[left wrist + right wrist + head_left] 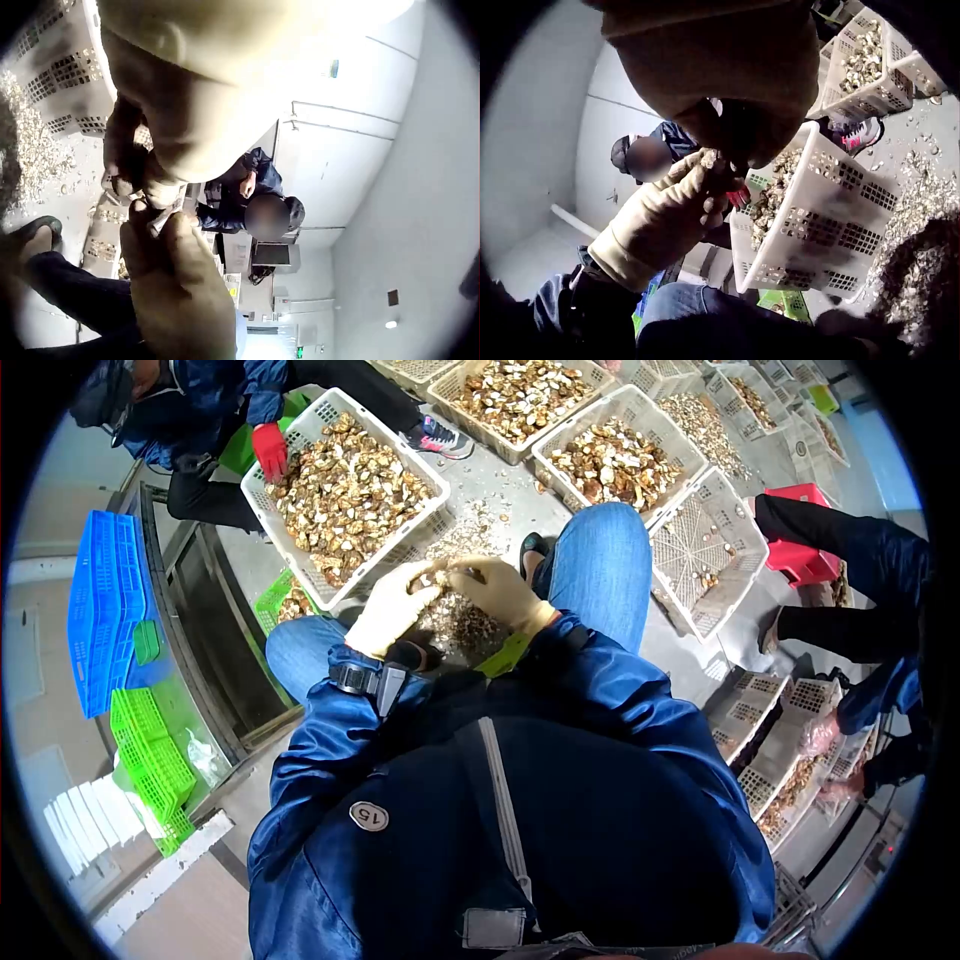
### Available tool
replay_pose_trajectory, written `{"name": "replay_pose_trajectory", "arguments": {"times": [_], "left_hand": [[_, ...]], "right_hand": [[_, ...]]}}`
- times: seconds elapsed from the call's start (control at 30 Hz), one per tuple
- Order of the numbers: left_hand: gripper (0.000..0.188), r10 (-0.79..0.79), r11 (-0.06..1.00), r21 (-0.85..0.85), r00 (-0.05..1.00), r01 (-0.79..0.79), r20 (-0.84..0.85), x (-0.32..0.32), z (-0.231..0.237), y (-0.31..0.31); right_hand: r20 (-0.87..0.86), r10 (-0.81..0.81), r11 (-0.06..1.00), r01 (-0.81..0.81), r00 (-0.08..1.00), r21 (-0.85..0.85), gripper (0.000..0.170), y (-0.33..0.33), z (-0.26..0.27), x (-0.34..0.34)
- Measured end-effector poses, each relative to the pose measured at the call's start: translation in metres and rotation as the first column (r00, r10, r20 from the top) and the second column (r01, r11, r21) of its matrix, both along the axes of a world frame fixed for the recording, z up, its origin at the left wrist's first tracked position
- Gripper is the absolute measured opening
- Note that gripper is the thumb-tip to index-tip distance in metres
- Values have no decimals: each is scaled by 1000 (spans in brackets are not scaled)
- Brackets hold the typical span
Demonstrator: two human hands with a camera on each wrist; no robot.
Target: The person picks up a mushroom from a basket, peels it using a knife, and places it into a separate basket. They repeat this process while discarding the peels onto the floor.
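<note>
My two hands, in cream gloves, meet above a heap of brown and pale pieces (455,622) between my knees. The left hand (392,607) pinches a small mushroom (711,159) with its fingertips. From the other side, the curled right hand (502,596) brings thumb and fingers onto the same mushroom. In the left wrist view the fingertips of both hands meet, and the mushroom is mostly hidden between them. Just beyond my left hand stands a white crate (415,540) full of brown-and-white mushrooms (345,495).
More white crates of mushrooms (612,460) stand ahead. A nearly bare crate (712,550) is right of my knee. Loose bits (470,530) litter the floor. A person with a red glove (270,452) sits ahead left. Blue crates (105,610) and green baskets (150,755) are at left.
</note>
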State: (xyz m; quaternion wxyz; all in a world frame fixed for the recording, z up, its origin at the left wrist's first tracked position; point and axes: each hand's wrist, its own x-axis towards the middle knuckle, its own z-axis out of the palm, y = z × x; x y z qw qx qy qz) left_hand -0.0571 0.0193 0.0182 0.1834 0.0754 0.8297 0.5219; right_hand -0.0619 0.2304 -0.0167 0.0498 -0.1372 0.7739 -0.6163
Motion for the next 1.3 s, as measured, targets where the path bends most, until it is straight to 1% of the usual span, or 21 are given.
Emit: {"name": "replay_pose_trajectory", "arguments": {"times": [0.03,0.07,0.13,0.2,0.33,0.4,0.43,0.47,0.53,0.6,0.67,0.8,0.83,0.97,1.0,1.03,1.07,1.13,1.2,1.23,1.3], "left_hand": [[45,-12,1000,18,999,13,-53,1,-1,0],[46,-23,999,34,994,27,-107,2,-1,1],[46,34,981,185,994,-53,108,3,10,3],[45,40,964,248,972,-98,231,3,16,4],[45,127,920,329,956,-213,263,1,1,0],[43,162,950,250,981,-185,109,0,1,2],[42,166,973,164,986,-164,4,-1,1,2],[40,158,986,74,982,-151,-102,-2,0,3],[45,238,951,199,971,-238,25,0,-3,8],[48,246,921,287,965,-263,95,-1,-15,4],[49,226,952,202,973,-230,43,-4,-23,-4],[51,184,979,91,983,-182,-24,-3,-21,-7],[51,188,975,123,982,-183,-30,-2,-18,-7],[51,178,964,205,984,-169,-25,1,-3,1],[51,173,963,214,985,-166,-15,2,1,2],[51,126,991,47,987,-122,-99,1,5,1],[51,146,986,88,987,-140,-69,2,7,1],[51,179,970,167,984,-175,-8,4,9,3],[50,117,992,71,985,-109,-129,3,19,7],[50,83,997,20,979,-81,-188,3,22,8],[50,92,996,22,977,-90,-194,4,23,10]], "right_hand": [[299,88,993,-109,950,54,36,9,-4,-5],[344,91,995,-98,935,3,36,9,-9,-7],[430,101,993,-66,897,-96,36,7,-5,-9],[302,120,993,-112,946,-42,38,11,-3,-8],[100,59,998,-55,993,-43,36,6,-11,-7],[-13,28,995,-29,1000,-90,34,1,-5,-7],[147,118,993,-115,982,-29,29,6,8,-4],[119,83,997,-82,989,-14,29,5,11,-1],[63,11,1000,-12,998,14,31,1,13,2],[142,0,1000,4,990,-27,30,2,1,0],[196,-15,997,29,981,-68,30,2,-8,-1],[142,51,992,-34,989,-119,31,0,-9,-2],[394,-28,998,50,919,-46,31,2,0,0],[310,132,991,-116,942,-71,31,4,22,-1],[357,103,994,-84,929,-69,30,4,22,-2],[404,74,996,-52,912,-66,30,3,21,-2],[450,46,998,-20,892,-63,29,3,20,-2],[361,73,989,-20,930,-149,26,1,-4,-5],[282,148,962,-73,948,-262,24,-4,-8,-4],[235,134,987,-107,963,-124,22,-3,1,-1],[305,44,987,6,951,-161,20,-3,-3,-4]]}}
